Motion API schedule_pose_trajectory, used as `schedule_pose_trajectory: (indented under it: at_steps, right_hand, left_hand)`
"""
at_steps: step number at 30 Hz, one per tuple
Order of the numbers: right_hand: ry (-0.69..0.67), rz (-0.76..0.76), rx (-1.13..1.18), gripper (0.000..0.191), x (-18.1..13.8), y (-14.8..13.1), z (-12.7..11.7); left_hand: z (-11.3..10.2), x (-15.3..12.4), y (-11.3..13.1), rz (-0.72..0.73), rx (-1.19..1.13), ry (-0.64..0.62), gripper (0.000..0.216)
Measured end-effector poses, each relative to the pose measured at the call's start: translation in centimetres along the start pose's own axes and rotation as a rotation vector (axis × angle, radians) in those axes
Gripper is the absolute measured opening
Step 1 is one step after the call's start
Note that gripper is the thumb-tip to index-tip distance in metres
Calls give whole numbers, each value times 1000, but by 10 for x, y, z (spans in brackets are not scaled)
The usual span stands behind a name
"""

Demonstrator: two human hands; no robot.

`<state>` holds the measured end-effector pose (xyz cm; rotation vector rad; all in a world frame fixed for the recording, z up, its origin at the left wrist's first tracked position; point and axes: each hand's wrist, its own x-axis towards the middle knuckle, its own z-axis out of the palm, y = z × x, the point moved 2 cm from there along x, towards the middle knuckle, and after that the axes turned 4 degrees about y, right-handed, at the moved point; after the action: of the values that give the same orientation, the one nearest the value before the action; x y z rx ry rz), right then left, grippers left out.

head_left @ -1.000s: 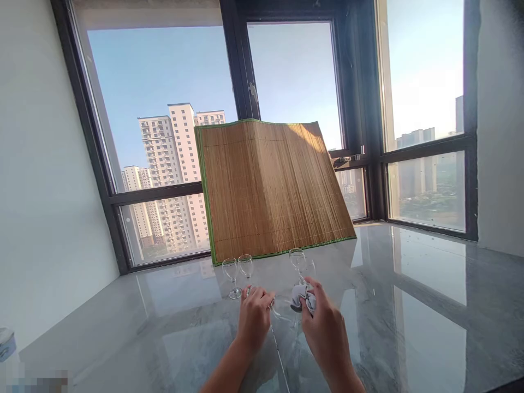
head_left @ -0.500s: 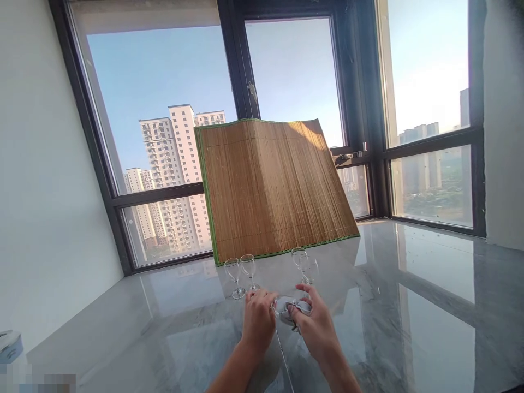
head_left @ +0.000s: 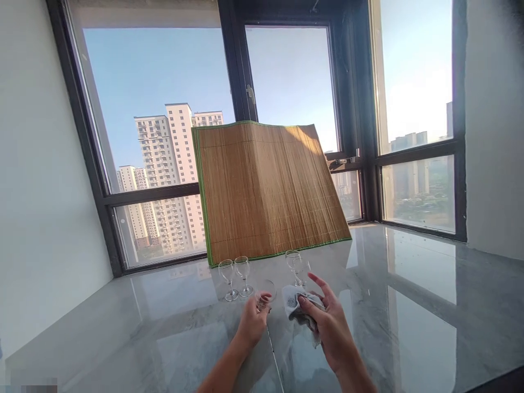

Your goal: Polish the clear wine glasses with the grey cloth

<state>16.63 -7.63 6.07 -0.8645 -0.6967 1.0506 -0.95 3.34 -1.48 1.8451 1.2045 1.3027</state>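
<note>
My left hand (head_left: 254, 321) is closed around a clear stemmed glass (head_left: 268, 291), whose bowl shows above the fingers. In my right hand (head_left: 329, 322) a crumpled grey-white cloth (head_left: 301, 304) is pinched under the thumb, with the index finger stretched out. The cloth and the held glass are apart. Beyond my left hand two stemmed glasses stand upright side by side, a left one (head_left: 226, 273) and a right one (head_left: 242, 268). Behind the cloth stands another stemmed glass (head_left: 293, 261), with a further one beside it partly hidden by my right hand.
A bamboo mat (head_left: 270, 191) with green edging leans against the dark window frame (head_left: 241, 71) at the back. The glossy grey marble-look surface (head_left: 172, 327) reflects the windows. A white wall (head_left: 41, 191) rises on the left.
My hands have moved apart. The cloth has come away from the glass to the right with my right hand, and the glass shows in my left. The view has shifted slightly.
</note>
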Motion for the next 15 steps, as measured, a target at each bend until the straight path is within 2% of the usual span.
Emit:
schedule_pose_trajectory:
  at_steps: [4,10,15]
  right_hand:
    - [17,-138,-161,84,2,-2,-3]
    - [-21,-236,-351,75,4,3,-4]
    - [-15,-279,-455,74,1,-2,-9]
  left_hand:
    - [0,6,-9,-16,-68,-35,40]
    - [-20,9,-6,73,421,14,23]
    - [-36,7,3,46,635,5,24]
